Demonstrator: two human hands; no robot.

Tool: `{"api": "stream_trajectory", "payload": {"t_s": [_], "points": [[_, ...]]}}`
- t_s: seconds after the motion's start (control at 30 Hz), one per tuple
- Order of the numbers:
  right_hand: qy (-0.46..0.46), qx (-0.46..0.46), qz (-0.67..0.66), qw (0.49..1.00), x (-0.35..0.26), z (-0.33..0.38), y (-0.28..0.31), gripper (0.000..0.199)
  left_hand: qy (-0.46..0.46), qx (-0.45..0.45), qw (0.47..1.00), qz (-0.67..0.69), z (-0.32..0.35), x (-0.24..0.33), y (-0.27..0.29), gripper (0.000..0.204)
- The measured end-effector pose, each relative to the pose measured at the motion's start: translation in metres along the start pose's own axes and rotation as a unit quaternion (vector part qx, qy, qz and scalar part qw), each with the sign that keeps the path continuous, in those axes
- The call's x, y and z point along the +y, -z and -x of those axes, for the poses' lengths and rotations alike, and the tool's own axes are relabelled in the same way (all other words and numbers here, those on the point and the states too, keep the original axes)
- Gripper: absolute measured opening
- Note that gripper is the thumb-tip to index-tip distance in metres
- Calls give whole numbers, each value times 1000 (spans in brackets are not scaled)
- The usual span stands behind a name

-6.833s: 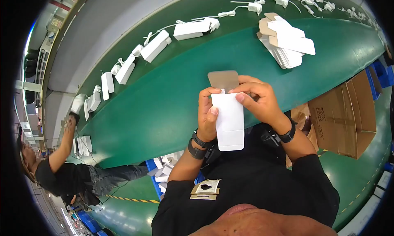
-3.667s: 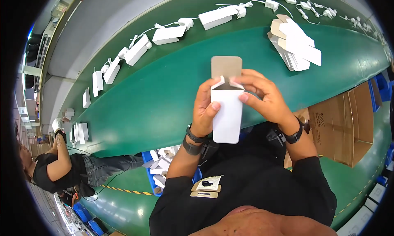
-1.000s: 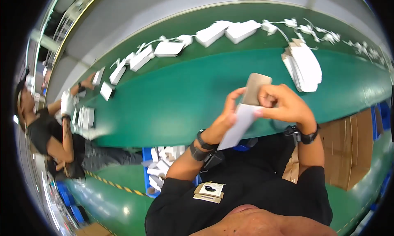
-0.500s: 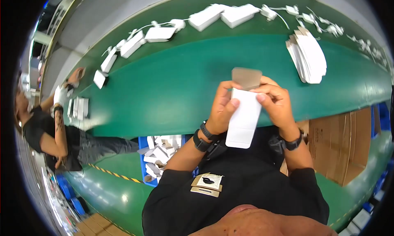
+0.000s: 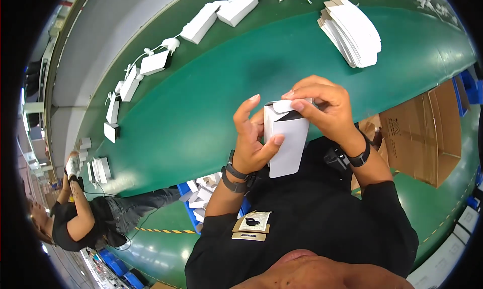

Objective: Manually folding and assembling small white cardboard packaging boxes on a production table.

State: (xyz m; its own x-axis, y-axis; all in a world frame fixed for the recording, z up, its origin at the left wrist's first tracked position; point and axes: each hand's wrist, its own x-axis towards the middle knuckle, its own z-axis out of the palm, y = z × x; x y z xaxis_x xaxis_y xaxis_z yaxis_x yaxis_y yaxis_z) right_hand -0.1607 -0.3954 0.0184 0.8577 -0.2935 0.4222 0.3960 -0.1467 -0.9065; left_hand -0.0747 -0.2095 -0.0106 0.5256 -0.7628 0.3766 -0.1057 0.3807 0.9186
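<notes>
A small white carton box [image 5: 291, 147] stands upright between my hands, opened out into its boxed shape. My left hand [image 5: 253, 138] grips its left side, thumb on the near face and forefinger lifted off. At the top, my right hand [image 5: 324, 103] pinches the end flap, and a dark gap shows under it. The box is held above the near edge of the green work surface [image 5: 216, 113].
Flattened white cartons [image 5: 354, 35] are stacked at the far right. White boxes [image 5: 198, 23] and white plugs with cables [image 5: 171, 43] line the far side. A cardboard box [image 5: 415, 140] stands at right, a blue bin [image 5: 190, 204] below left. A co-worker [image 5: 80, 208] stands at far left.
The flat-looking carton has been squared into an open box, and its raised top flap is folded over. My right hand has moved onto the flap. The view has swung to the right.
</notes>
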Motion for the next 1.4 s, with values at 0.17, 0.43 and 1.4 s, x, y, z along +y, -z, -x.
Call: {"api": "stream_trajectory", "payload": {"t_s": [0.17, 0.43, 1.4], "points": [[-97, -32, -35, 994, -12, -3, 11, 13, 13, -11, 1000, -10, -3, -2, -1, 59], [-42, -44, 7, 998, 6, 5, 30, 24, 50, 36, 997, 42, -32, -17, -13, 37], [199, 177, 506, 820, -14, -14, 97, 18, 64, 119, 985, 106, -139, -49, -91, 69]]}}
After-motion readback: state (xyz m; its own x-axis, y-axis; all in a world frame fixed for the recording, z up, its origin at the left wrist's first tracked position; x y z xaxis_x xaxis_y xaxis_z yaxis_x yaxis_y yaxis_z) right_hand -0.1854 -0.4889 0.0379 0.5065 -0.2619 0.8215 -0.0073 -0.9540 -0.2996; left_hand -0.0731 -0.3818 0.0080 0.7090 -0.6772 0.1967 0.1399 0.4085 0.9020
